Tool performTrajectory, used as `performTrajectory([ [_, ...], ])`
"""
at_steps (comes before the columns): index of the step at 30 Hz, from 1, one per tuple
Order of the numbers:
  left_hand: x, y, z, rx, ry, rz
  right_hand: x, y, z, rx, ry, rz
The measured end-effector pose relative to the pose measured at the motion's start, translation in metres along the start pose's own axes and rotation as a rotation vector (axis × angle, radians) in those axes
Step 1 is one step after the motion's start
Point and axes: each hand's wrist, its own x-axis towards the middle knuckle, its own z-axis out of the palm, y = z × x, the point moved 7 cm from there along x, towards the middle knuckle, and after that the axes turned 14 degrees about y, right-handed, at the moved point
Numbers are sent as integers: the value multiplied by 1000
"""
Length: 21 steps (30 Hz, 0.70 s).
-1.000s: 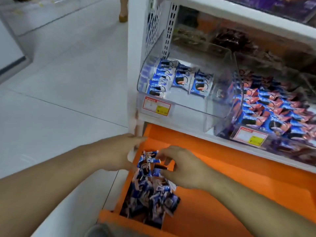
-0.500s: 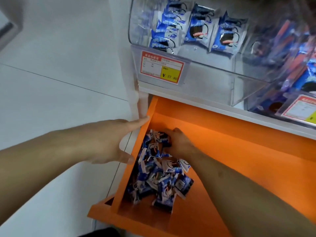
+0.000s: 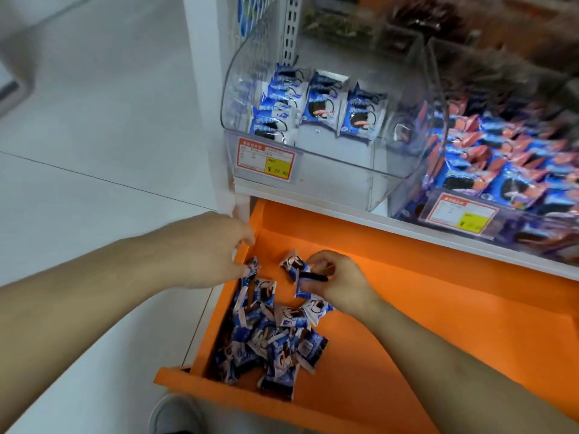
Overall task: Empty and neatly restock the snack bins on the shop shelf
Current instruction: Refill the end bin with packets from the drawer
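Note:
A heap of blue-and-white cookie packets (image 3: 272,336) lies in the left corner of the orange bottom shelf (image 3: 438,324). My right hand (image 3: 338,280) grips two or three packets (image 3: 293,264) just above the heap. My left hand (image 3: 216,249) sits at the shelf's left wall, its fingers pinching a single packet (image 3: 250,269). Above stands a clear snack bin (image 3: 313,120) that holds only a few packets, lined up in rows at its back.
A second clear bin (image 3: 501,158) at the right is full of blue and pink packets. Price tags (image 3: 265,161) hang on the bin fronts. Darker snacks fill bins behind. White tiled floor (image 3: 94,151) lies at the left, and my shoe (image 3: 175,415) shows below the shelf edge.
My right hand has lifted out of the heap with packets in its grip. My left hand moved from the shelf wall onto a packet. The view tilted up a little.

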Motion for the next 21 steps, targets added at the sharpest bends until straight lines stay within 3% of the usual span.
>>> performTrajectory([
  [3,-1,11,2,-205,47,-35,-21,-48,-15,229,16,-45],
  [8,-3,18,13,-770,-54,-277,-43,-116,-13,457,-86,-178],
  [11,-1,8,1,-793,-8,-277,-33,-96,0,537,-201,-60],
  [13,-1,-2,-3,-725,0,-268,-18,-64,11,406,-199,-10],
  [17,1,-19,-8,-714,10,-283,34,5,40,-195,-63,-95],
  [21,7,-22,-11,-767,39,-270,64,42,74,-436,-33,-87],
])
